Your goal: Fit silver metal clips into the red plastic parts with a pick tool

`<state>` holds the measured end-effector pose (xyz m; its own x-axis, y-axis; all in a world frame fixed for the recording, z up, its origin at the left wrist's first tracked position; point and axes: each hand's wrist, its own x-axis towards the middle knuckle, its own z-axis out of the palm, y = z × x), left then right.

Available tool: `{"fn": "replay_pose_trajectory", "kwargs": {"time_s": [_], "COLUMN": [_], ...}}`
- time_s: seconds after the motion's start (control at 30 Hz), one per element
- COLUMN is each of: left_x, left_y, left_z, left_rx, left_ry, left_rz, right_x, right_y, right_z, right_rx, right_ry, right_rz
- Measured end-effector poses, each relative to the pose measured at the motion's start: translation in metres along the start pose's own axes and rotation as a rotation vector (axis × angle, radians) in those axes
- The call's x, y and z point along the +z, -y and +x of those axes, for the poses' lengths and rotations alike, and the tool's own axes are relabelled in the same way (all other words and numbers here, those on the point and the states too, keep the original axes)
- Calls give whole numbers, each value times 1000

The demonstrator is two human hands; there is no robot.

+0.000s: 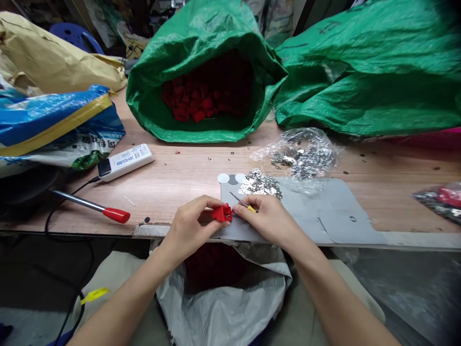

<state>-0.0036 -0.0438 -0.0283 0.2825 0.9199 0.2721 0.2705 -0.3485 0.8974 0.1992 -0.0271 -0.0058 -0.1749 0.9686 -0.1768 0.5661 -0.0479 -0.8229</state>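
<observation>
Between the thumb and fingers of my left hand (189,222) is a small red plastic housing (222,213), its open side facing right. My right hand (264,214) is closed around a thin pointed tool with a yellow handle (248,206), the metal tip pointing up and left. Its thumb and fingertips come right up to the housing's right side; whether they pinch a small part there I cannot make out. Just beyond my right hand lies a pile of small shiny metal pieces (261,184) on a grey mat (306,211).
A green sack (205,29) of red housings (196,103) lies open at the back. A clear bag of metal parts (309,156) sits right of the pile. On the left are a white power bank (126,162) and a red-handled lever (115,215). A grey sack (230,307) hangs open below the table edge.
</observation>
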Motion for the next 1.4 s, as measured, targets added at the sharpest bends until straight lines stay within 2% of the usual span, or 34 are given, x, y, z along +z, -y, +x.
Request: {"fn": "replay_pose_trajectory", "kwargs": {"time_s": [0.2,0.4,0.5,0.63,0.7,0.87,1.07,1.23,1.33,1.4], "left_x": [2,2,2,2,1,1,2,2,2,2], "left_y": [2,3,4,5,5,5,3,4,5,5], "left_z": [-3,-4,-3,-3,-4,-5,-4,-4,-4,-4], "left_rx": [52,95,114,141,146,178,248,240,219,205], "left_ry": [-40,-69,-61,-48,-39,-22,-35,-52,-53,-52], "left_rz": [48,73,91,84,81,134,197,205,191,173], "right_x": [7,17,14,5,3,6,10,16,12,2], "right_y": [10,14,13,9,8,11,14,14,12,9], "right_z": [0,-8,-9,-5,-3,-3,-4,-7,-9,-9], "right_rx": [35,-27,-33,3,12,36,41,-23,-121,-168], "right_ry": [-69,-164,-137,11,45,-43,-88,-116,-93,4], "right_rz": [-92,-158,-137,-66,-63,-98,-177,-225,-261,-216]}}
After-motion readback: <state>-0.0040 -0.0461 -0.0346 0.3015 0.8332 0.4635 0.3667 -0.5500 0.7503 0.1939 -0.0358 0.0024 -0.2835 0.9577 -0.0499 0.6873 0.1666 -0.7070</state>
